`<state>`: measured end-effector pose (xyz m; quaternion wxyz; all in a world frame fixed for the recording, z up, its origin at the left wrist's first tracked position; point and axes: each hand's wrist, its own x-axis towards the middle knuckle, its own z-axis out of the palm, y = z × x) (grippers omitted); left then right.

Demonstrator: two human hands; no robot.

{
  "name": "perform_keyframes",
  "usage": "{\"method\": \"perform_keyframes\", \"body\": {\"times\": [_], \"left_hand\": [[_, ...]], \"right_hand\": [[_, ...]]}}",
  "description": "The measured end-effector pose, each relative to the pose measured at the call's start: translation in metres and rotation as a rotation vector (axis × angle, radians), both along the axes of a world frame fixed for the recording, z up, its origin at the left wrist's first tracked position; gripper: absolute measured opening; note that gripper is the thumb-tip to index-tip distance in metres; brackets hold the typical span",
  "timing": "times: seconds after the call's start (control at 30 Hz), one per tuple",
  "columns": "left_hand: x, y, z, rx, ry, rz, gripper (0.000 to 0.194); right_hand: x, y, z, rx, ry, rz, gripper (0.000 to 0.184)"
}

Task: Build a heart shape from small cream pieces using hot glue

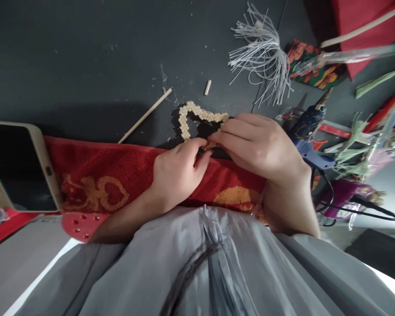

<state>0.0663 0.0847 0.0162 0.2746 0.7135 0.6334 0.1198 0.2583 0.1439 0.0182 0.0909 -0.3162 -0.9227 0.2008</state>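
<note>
A pale, beaded-looking braided strand (197,109) curves in a loop over the dark table, close to the red towel. Thumb and fingers of my left hand (179,169) pinch its near end. My right hand (255,142) is closed on the strand just to the right, with its fingertips almost meeting the left ones. The part of the strand between my hands is mostly covered by fingers. A thin wooden stick (145,115) lies to the left, and a short stick piece (207,87) lies beyond the loop.
On the right are a glue gun (311,136), a bundle of white strings (263,55), a floral packet (316,66) and a purple box (344,197) with a black cable. A phone (23,166) rests at the left, beside the red towel (105,175).
</note>
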Motion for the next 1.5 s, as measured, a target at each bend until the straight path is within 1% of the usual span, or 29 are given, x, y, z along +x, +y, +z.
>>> {"method": "perform_keyframes", "body": {"times": [0.07, 0.27, 0.37, 0.53, 0.63, 0.73, 0.93, 1.17, 1.33, 1.5], "left_hand": [[0.0, -0.001, 0.0, 0.019, -0.016, 0.018, 0.015], [-0.002, -0.002, 0.006, 0.09, -0.073, 0.096, 0.015], [-0.006, -0.003, 0.009, 0.104, -0.083, 0.136, 0.016], [-0.013, -0.003, 0.011, 0.153, -0.103, 0.146, 0.022], [-0.014, -0.003, 0.011, 0.144, -0.086, 0.114, 0.021], [-0.011, -0.002, 0.011, 0.106, -0.028, 0.047, 0.016], [-0.005, 0.008, 0.014, 0.051, 0.115, -0.078, 0.02], [-0.002, 0.029, 0.026, -0.093, 0.295, -0.188, 0.022], [0.002, 0.039, 0.038, -0.203, 0.394, -0.26, 0.026], [0.004, 0.041, 0.04, -0.231, 0.418, -0.295, 0.029]], "right_hand": [[0.0, 0.0, 0.0, -0.005, 0.002, -0.009, 0.036], [-0.004, -0.002, 0.001, 0.076, -0.017, -0.022, 0.037], [-0.004, -0.002, 0.002, 0.091, -0.007, -0.017, 0.036], [-0.003, -0.002, 0.001, 0.091, -0.011, -0.016, 0.035], [-0.003, -0.002, 0.0, 0.109, -0.009, -0.001, 0.037], [-0.003, -0.002, -0.001, 0.152, 0.008, 0.016, 0.036], [-0.003, -0.001, -0.006, 0.166, 0.022, 0.007, 0.034], [-0.003, -0.002, -0.007, 0.131, 0.036, -0.008, 0.039], [-0.004, -0.001, -0.006, 0.182, -0.008, 0.019, 0.041], [-0.004, 0.0, -0.005, 0.181, -0.025, 0.026, 0.041]]}}
